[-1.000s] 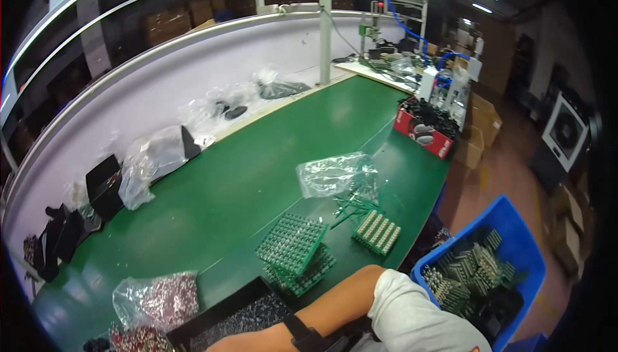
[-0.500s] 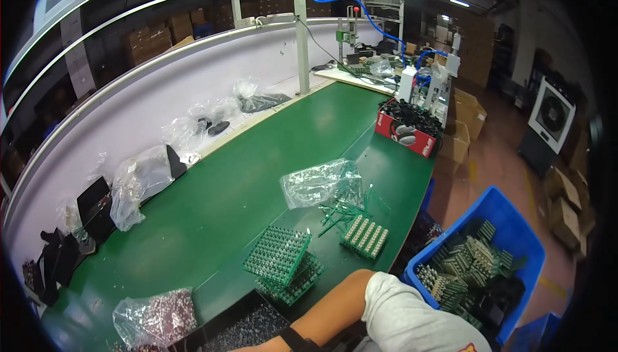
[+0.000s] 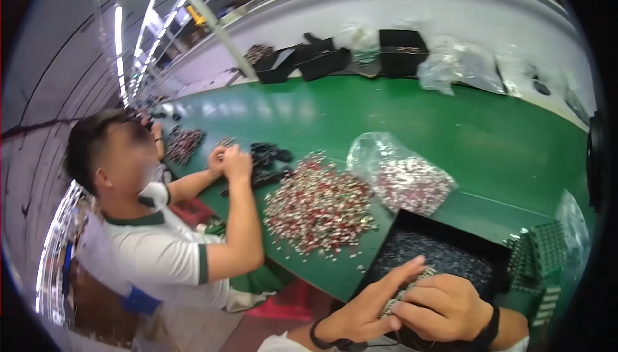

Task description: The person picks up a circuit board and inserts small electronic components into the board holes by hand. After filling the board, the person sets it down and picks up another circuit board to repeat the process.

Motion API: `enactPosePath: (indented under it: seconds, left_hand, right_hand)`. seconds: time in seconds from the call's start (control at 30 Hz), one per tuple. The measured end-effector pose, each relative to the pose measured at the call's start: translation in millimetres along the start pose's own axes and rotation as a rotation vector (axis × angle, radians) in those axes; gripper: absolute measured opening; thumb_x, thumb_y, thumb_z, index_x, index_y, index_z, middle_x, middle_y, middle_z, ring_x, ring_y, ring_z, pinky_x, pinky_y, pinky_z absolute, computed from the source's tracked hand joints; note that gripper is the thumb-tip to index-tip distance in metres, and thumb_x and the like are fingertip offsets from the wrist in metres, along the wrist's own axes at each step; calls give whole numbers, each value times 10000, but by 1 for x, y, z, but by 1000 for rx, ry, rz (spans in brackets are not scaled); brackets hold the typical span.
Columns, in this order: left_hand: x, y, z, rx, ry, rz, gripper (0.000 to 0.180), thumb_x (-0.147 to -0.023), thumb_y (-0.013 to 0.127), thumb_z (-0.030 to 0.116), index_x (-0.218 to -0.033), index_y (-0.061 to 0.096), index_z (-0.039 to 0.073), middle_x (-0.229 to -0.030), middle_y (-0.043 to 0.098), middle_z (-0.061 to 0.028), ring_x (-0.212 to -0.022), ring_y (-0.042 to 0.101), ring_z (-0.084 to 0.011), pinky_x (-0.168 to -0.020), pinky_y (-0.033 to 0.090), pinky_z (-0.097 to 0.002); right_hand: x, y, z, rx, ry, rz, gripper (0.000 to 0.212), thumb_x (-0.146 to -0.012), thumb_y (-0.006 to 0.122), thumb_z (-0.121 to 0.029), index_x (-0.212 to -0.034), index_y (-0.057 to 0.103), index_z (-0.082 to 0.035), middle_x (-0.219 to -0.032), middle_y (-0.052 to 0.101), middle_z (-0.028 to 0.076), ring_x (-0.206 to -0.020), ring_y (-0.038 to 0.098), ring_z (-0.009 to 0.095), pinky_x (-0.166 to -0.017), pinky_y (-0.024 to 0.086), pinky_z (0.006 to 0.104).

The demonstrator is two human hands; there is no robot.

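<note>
My left hand (image 3: 373, 304) and my right hand (image 3: 447, 304) meet over the near edge of a black tray (image 3: 499, 255) filled with small dark, glinting pieces. Between them is a studded board (image 3: 423, 275) with small metallic parts, mostly covered by my fingers. The left hand supports it from the left, its index finger stretched along it. Curled fingers of the right hand press on it from the right. Right of the tray, green circuit boards (image 3: 547, 249) stand stacked, and a board with pale rows of parts (image 3: 546, 305) lies nearer me.
A loose heap of small red and silver parts (image 3: 318, 207) spreads left of the tray, beside a clear bag of similar parts (image 3: 412, 181). At the left a co-worker (image 3: 167, 242) handles small parts. Black bins (image 3: 402, 52) and plastic bags (image 3: 460, 65) line the far wall.
The view has swung left, bringing the co-worker and the parts heap in. Both my hands now show together over the tray; before, only one forearm was visible. The blue crate is out of view.
</note>
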State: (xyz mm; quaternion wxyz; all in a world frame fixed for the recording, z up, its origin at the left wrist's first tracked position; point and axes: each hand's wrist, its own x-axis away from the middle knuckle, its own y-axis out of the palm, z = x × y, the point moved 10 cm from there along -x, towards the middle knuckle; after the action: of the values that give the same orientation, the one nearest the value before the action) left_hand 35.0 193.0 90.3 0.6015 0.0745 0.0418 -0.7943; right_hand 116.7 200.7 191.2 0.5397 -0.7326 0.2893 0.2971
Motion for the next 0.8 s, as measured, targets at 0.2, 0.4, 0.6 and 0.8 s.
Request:
enactPosePath:
  seconds: [0.2, 0.4, 0.6, 0.8]
  left_hand:
    - [7, -4, 7, -101, 139, 53, 935, -970, 368, 660, -1523, 207, -77, -1498, 364, -293, -1354, 428, -436, -1120, 341, -443]
    - [1, -3, 19, -305, 284, -9, 931, -974, 292, 681, -1501, 274, -86, -1462, 405, -295, -1319, 442, -457, -1091, 369, -458]
    - [5, -5, 17, -339, 233, 36, 958, -964, 230, 712, -1491, 299, -85, -1464, 403, -293, -1327, 426, -467, -1084, 379, -460]
    - [3, -1, 15, -304, 221, 57, 1026, -929, 152, 766, -1485, 317, -80, -1469, 406, -286, -1328, 426, -466, -1088, 376, -465]
  right_hand:
    - [-2, 9, -11, -19, -37, -60, 202, -763, 721, -134, -936, 677, -41, -848, 627, 61, -707, 640, 216, -599, 545, 298]
    - [3, 11, -7, -35, -52, -64, 228, -728, 715, -98, -942, 661, -39, -817, 612, 59, -666, 627, 209, -559, 530, 290]
    - [2, 13, -10, -63, -38, -119, 218, -696, 717, -81, -906, 670, -53, -834, 607, 56, -650, 623, 200, -544, 517, 274]
    - [-5, 1, -20, 83, -92, 17, 253, -703, 708, -80, -953, 702, -45, -886, 638, 65, -689, 638, 195, -553, 521, 268]
